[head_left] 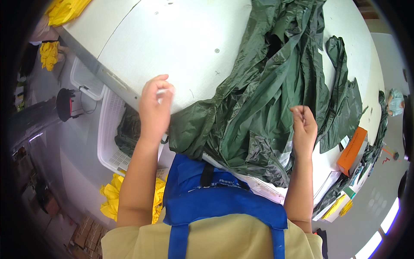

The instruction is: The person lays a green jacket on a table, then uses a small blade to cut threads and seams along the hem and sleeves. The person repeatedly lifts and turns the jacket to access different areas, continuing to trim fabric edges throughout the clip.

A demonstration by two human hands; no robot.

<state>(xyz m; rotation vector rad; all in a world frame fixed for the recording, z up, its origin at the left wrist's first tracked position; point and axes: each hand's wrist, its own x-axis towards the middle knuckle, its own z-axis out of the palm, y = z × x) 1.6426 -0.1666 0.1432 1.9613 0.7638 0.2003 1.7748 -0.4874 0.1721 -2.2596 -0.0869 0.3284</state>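
A dark green, shiny rain garment [276, 86] lies crumpled across the right half of a white table [172, 39], with one edge hanging over the near side. My left hand [154, 105] is raised over the table's near edge, just left of the garment, with its fingers bunched together. My right hand [304, 125] is held up over the garment's right part, fingertips pinched shut. I see nothing in either hand, and neither one touches the fabric. A separate strip of green fabric [345, 99] lies further right.
A white plastic basket [108, 134] with dark green fabric inside stands below the table's left edge. Yellow fabric [113, 196] is piled on the floor near it, and more yellow fabric [64, 11] lies at the top left. An orange box [351, 151] sits at the table's right edge. Another person [395, 103] is at the far right.
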